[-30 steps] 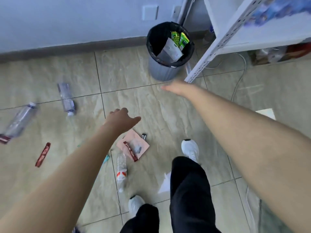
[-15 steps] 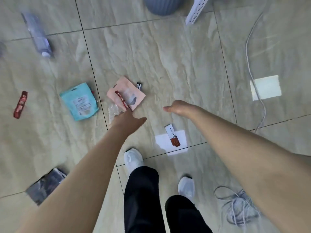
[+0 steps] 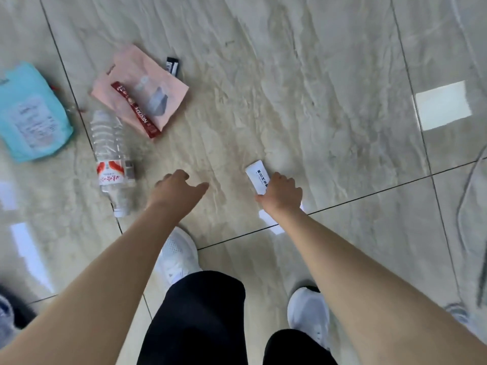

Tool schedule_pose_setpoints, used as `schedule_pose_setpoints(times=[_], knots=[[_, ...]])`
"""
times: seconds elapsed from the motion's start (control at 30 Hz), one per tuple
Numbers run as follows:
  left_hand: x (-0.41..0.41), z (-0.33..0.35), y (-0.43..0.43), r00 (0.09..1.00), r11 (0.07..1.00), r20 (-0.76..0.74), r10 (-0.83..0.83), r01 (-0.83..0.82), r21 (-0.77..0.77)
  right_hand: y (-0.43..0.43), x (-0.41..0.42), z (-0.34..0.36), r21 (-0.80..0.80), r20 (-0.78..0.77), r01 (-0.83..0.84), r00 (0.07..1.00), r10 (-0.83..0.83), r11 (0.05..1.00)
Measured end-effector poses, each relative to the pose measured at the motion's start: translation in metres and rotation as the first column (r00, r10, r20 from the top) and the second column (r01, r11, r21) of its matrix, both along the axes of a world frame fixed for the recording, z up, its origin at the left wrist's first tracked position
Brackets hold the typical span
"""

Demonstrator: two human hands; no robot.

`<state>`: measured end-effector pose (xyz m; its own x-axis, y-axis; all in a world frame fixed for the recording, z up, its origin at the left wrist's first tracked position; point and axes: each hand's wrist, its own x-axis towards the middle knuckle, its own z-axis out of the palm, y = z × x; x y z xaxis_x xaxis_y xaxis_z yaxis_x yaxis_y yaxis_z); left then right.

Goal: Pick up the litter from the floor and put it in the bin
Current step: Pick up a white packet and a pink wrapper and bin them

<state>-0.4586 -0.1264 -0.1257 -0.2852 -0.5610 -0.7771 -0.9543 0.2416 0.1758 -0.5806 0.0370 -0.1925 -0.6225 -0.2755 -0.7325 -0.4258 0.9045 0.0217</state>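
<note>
My right hand (image 3: 281,192) is down at the floor, its fingers closed over the near end of a small white packet (image 3: 257,178) with black print. My left hand (image 3: 179,191) hovers low with fingers apart, holding nothing, just right of an empty clear plastic bottle (image 3: 112,156) with a red label lying on the tiles. Beyond the bottle lies a pink pouch (image 3: 147,83) with a dark red coffee stick (image 3: 135,109) across it and a small black sachet (image 3: 172,65) at its far corner. A teal packet (image 3: 29,111) lies at the left edge. The bin is out of view.
My white shoes (image 3: 179,256) stand just below the hands on the glossy beige tiled floor (image 3: 290,88). A grey cable (image 3: 471,185) runs down the right edge. A dark grey object (image 3: 8,317) sits at the bottom left corner.
The view dropped from the bin to the floor and came much closer. My right hand reached down onto the white packet and closed on it; my left hand lowered beside the bottle.
</note>
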Motion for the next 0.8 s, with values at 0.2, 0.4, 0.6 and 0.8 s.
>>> schedule_pose_setpoints(times=[0.2, 0.4, 0.6, 0.8], knots=[[-0.001, 0.006, -0.004, 0.994, 0.995, -0.053, 0.097, -0.096, 0.014, -0.015, 0.0, 0.008, 0.057, 0.044, -0.003, 0.999, 0.0, 0.998], [-0.014, 0.064, -0.068, 0.925, 0.929, -0.087, 0.37, -0.367, 0.048, -0.092, -0.054, 0.097, -0.032, 0.101, 0.09, 0.991, -0.087, 0.995], [-0.031, 0.087, -0.127, 0.573, 0.559, -0.061, 0.817, -0.762, 0.326, -0.19, -0.092, 0.143, -0.168, 0.102, 0.109, 0.99, -0.093, 0.98], [-0.034, 0.034, -0.138, 0.378, 0.245, 0.209, 0.902, -0.847, 0.472, -0.26, -0.107, 0.1, -0.232, 0.03, -0.053, 0.998, 0.062, 0.971]])
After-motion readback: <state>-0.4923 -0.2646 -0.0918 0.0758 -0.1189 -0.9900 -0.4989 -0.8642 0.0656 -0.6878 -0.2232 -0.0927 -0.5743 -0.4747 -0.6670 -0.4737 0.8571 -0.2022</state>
